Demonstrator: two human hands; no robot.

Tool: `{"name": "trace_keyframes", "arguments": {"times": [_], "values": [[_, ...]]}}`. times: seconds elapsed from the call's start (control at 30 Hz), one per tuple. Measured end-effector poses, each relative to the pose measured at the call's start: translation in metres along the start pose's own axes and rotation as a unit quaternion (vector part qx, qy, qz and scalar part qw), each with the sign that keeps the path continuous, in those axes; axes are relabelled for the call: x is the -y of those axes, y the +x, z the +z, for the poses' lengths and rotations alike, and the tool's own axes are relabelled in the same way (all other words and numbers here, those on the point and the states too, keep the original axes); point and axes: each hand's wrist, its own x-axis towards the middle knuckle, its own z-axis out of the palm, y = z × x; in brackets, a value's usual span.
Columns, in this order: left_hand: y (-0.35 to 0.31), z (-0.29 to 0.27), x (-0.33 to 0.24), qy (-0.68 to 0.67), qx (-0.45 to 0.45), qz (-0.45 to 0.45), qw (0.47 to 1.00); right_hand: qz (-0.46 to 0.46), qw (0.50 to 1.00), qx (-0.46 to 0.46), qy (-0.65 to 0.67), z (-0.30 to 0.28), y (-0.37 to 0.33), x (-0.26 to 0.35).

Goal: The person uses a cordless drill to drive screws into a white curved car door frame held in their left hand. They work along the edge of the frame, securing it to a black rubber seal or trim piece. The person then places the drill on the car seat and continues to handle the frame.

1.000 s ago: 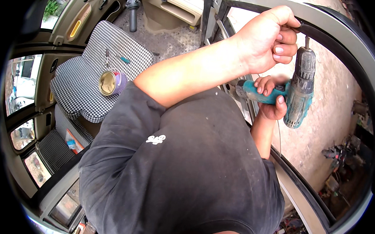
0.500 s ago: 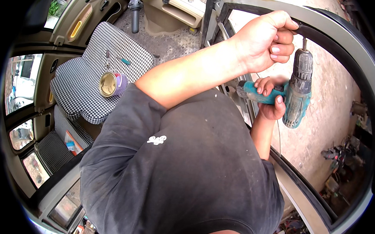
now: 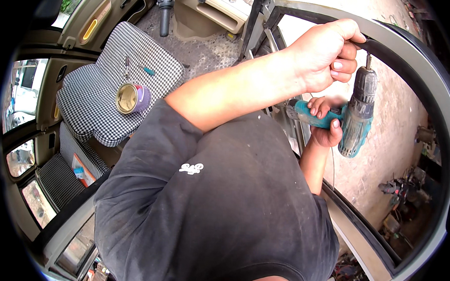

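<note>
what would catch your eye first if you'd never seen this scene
The teal power drill at right stands out first, gripped by the right hand with its bit pointing up at the black rubber seal of the vehicle's door frame. The left hand pinches that seal just above the drill. At left, an open tin can sits on the houndstooth seat.

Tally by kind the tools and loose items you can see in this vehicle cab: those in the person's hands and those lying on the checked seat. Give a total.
Drill, gripped by the right hand: 1
Tin can on the checked seat: 1
Small hand tools on the seat: 2
Left hand grips the black door seal; not counted.
Total: 4
</note>
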Motion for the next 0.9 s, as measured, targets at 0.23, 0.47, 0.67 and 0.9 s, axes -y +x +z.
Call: {"name": "trace_keyframes", "arguments": {"times": [0.23, 0.47, 0.67, 0.9], "values": [[0.000, 0.002, -0.001, -0.019, -0.017, -0.009, 1.000, -0.009, 1.000, -0.004, -0.009, 0.001, -0.004, 0.003], [-0.004, 0.007, -0.011, 0.009, -0.027, -0.036, 0.999, -0.038, 0.999, 0.007, -0.009, 0.009, 0.004, 0.004], [-0.004, 0.008, -0.010, -0.001, -0.032, -0.043, 0.999, -0.035, 0.999, 0.003, -0.017, 0.011, 0.004, 0.007], [-0.005, 0.009, -0.013, 0.002, -0.035, -0.040, 0.999, -0.039, 0.999, 0.005, -0.024, 0.010, 0.002, 0.009]]}}
